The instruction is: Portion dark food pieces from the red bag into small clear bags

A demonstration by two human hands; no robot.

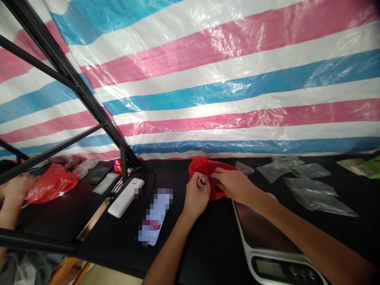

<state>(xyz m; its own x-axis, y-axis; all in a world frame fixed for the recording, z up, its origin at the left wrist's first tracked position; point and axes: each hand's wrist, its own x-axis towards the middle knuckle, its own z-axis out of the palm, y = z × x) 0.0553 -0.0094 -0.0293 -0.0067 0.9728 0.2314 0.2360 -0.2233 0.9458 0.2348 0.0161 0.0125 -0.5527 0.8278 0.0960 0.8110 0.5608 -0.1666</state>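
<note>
Left hand (196, 201) has its fingers curled round some clear plastic (203, 183), right hand's (236, 185) are in the red bag (195, 166) near the scale (261, 232), can't tell if they're pinching anything.

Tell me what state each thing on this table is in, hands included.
Left hand: closed around clear plastic.
Right hand: fingers bent at nearer red bag, grip unclear.
Nearer red bag: crumpled.
Scale: lying flat, reading illegible.
Phone: lying flat, face blurred out.
White device: lying flat.
Clear bags: flattened, lying loose.
Farther red bag: crumpled, by another person's hand.
</note>
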